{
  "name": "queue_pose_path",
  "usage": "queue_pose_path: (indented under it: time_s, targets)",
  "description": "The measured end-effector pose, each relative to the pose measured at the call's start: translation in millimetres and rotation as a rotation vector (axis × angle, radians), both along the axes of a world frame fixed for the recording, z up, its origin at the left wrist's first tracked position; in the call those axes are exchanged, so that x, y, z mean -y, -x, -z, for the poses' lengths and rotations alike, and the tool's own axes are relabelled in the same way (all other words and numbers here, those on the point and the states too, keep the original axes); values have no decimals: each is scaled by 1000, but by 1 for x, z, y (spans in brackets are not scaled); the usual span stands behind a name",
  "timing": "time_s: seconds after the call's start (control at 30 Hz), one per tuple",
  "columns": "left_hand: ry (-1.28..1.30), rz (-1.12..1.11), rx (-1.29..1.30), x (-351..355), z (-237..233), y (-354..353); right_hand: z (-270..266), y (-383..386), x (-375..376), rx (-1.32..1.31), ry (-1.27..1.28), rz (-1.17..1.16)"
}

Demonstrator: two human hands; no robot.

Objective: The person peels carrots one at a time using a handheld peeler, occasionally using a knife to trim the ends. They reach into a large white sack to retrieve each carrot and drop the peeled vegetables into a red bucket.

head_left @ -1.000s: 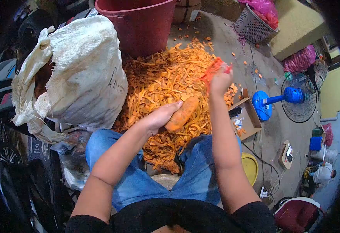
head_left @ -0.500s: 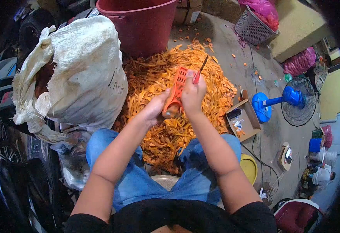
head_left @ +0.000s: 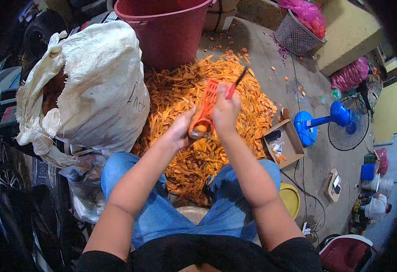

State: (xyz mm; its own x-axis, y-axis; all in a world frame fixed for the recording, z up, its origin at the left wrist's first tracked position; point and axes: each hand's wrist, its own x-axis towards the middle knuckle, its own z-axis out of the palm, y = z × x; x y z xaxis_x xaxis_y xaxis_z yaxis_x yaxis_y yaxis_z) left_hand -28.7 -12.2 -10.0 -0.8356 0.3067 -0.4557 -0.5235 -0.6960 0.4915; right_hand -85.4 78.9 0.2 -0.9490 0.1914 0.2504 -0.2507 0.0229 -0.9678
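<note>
My left hand (head_left: 183, 124) is wrapped round the lower left side of an orange slotted plastic tool (head_left: 208, 97). A round orange end, like a carrot's (head_left: 201, 128), shows in the tool's ring-like near end. Pressed against the right side of the tool, my right hand (head_left: 226, 111) is closed, with a red-handled knife (head_left: 230, 92) in its grip. The knife's dark, narrow blade points up and to the right. Both hands are over a big heap of orange peelings (head_left: 176, 102) on the floor. My right palm is hidden.
A white woven sack (head_left: 103, 81) stands left of the heap, and a large red tub (head_left: 166, 31) behind it. To the right are a cardboard tray (head_left: 294, 149), a blue fan (head_left: 305, 128) and a yellow basin (head_left: 290, 199). A person (head_left: 376, 207) is far right.
The knife blade has tipped slightly further right with my right hand. A brighter orange round end now shows in the tool's near opening. My left hand stays nearly in place.
</note>
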Motion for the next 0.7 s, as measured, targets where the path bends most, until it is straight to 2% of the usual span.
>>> queue_pose_path:
  time_s: [0.07,0.1,0.13,0.17,0.23,0.27,0.3,0.33,0.37,0.4,0.43,0.5,0.6,0.67,0.7]
  targets:
    - [48,-54,48,0,-1,-2,-2,-6,1,5,-91,-59]
    - [161,73,4,3,1,-4,1,1,-4,5,-92,-58]
    - [273,197,-48,5,2,-3,8,16,-13,-50,-202,89]
    - [272,197,-50,2,0,-6,14,31,-23,-100,-311,237]
    - [176,186,22,-3,-10,-13,19,57,-51,14,-270,397]
    - [200,243,-17,-2,-13,-14,22,61,-62,19,-270,402]
    - [202,248,-20,1,-10,-12,18,64,-68,133,-144,421]
    - [8,241,-33,6,-2,-10,15,65,-70,244,-17,434]
    - [-189,230,-44,9,6,-7,16,63,-65,242,-18,433]
    - [-64,156,37,9,12,-4,7,51,-51,135,98,308]
    - [-67,150,34,8,10,-1,0,39,-37,29,213,178]
    - [26,45,66,5,7,2,-6,14,-17,9,-26,50]
    - [68,14,66,0,2,-2,-14,-10,0,-49,-153,-85]
    - [71,-11,71,2,-2,-1,-7,-3,-3,-61,-154,-48]
    - [127,81,50,5,-2,0,-2,1,-5,-70,-159,-12]
